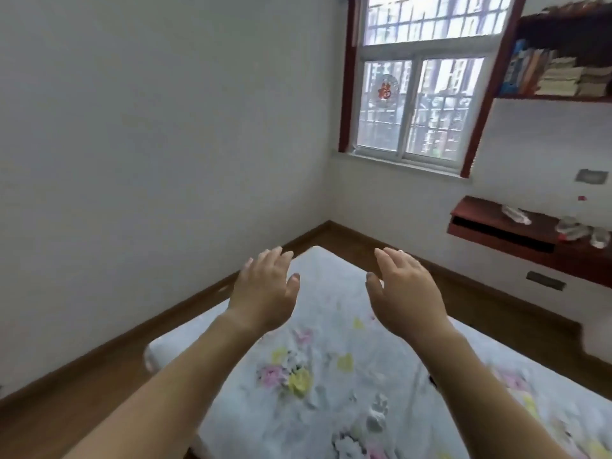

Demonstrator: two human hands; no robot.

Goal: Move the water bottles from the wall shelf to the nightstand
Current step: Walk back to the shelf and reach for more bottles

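Several clear plastic water bottles lie on a dark red wall shelf (pixel 486 223) at the right: one bottle (pixel 516 214) near its back, another (pixel 571 226) with a red cap further right, a third (pixel 600 238) at the frame edge. My left hand (pixel 265 293) and my right hand (pixel 405 289) are stretched out in front of me over the bed, palms facing each other, fingers straight, holding nothing. Both hands are far from the shelf. No nightstand is in view.
A bed (pixel 331 376) with a floral white cover fills the lower middle. Brown wood floor runs along its left and far sides. A window (pixel 417 107) is in the far wall. A bookshelf (pixel 556 74) with books hangs high on the right.
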